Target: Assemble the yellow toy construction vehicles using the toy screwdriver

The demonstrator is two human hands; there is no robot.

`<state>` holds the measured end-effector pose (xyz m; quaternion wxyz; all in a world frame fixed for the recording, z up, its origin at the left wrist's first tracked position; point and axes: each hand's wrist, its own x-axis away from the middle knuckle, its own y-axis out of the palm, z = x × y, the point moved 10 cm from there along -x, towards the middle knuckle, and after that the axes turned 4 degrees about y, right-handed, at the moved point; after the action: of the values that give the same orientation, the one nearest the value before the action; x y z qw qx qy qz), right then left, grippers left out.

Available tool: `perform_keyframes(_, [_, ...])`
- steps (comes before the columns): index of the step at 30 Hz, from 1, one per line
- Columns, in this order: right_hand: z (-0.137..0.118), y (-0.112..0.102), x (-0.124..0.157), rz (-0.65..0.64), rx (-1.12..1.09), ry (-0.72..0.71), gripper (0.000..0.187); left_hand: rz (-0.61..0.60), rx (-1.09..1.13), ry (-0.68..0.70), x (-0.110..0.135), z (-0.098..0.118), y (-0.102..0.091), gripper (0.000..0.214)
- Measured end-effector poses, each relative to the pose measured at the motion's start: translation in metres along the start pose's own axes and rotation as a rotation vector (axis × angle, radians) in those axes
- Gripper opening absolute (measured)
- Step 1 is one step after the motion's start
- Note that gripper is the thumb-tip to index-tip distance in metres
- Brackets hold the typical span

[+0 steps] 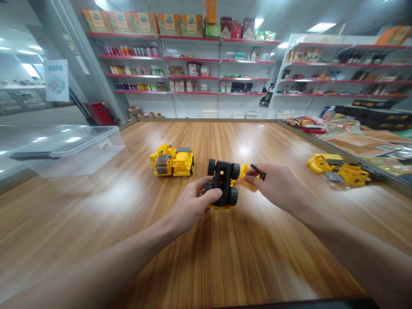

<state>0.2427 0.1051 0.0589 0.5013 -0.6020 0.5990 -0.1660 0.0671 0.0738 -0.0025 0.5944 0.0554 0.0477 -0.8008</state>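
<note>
My left hand point(199, 197) grips a yellow toy truck point(222, 184) over the middle of the table. Its black underside and black wheels face me, with the thumb pressed on the chassis. Just to the right, my right hand point(273, 182) is closed on a small black stick-like tool point(258, 171); its exact kind is unclear. A yellow toy part point(244, 169) shows at the right fingertips, and whether they hold it I cannot tell. Farther left, yellow toy vehicles point(174, 161) with grey parts stand close together on the table.
More yellow toy vehicle pieces point(341, 169) lie on the right of the wooden table point(128, 240). A clear plastic bin point(74, 152) stands at the left edge. Packaged goods point(363, 137) sit beyond the right edge, and stocked shelves point(193, 60) line the back.
</note>
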Motion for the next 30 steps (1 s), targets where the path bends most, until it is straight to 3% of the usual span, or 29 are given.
perform_keyframes(3, [-0.023, -0.036, 0.012, 0.287, -0.154, -0.085, 0.017, -0.033, -0.058, 0.045, 0.001, 0.008, 0.006, 0.035])
perform_keyframes(5, [-0.037, -0.043, 0.022, 0.341, -0.215, -0.153, 0.017, -0.048, -0.100, 0.055, 0.002, 0.009, 0.008, 0.035])
perform_keyframes(9, [-0.057, -0.034, 0.032, 0.274, -0.296, -0.283, 0.013, -0.074, -0.147, 0.041, 0.004, 0.006, 0.011, 0.038])
perform_keyframes(14, [-0.064, -0.021, 0.034, 0.205, -0.317, -0.349, 0.009, -0.143, -0.237, 0.070, 0.008, 0.012, 0.018, 0.034])
perform_keyframes(23, [-0.075, -0.008, 0.036, 0.067, -0.237, -0.453, 0.011, -0.105, -0.333, 0.119, 0.008, 0.018, 0.014, 0.032])
perform_keyframes(30, [-0.078, -0.016, 0.035, 0.125, -0.236, -0.534, 0.015, -0.059, -0.290, 0.104, 0.004, 0.016, 0.006, 0.030])
